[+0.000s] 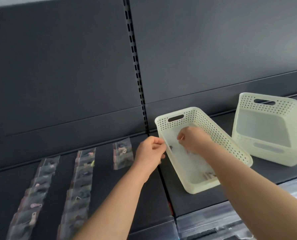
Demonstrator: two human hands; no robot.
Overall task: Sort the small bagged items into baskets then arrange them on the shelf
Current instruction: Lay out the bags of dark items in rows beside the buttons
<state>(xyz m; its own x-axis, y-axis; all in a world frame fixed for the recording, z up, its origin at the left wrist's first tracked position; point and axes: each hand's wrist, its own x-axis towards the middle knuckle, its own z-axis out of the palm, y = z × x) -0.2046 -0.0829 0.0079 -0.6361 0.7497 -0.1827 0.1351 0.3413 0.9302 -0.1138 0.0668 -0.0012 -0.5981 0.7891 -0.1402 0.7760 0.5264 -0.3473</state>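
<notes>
A cream perforated basket (pixel 230 141) stands on the dark shelf (pixel 109 187), right of the slotted upright. My left hand (pixel 150 150) is closed on its left rim. My right hand (pixel 193 139) reaches down inside the basket, fingers curled around blurred clear small bags (pixel 187 152). Another small bag (pixel 210 175) lies at the basket's near end. On the left part of the shelf lie three rows of clear bagged items: a long left row (pixel 32 196), a long middle row (pixel 80 184) and a short row (pixel 122 153) closest to my left hand.
A second cream basket (pixel 248 103), with nothing visible inside, sits tilted to the right of the first, almost touching it. The slotted upright (pixel 135 58) splits the dark back panel. Plastic-wrapped goods (pixel 230 222) fill the lower level at bottom right.
</notes>
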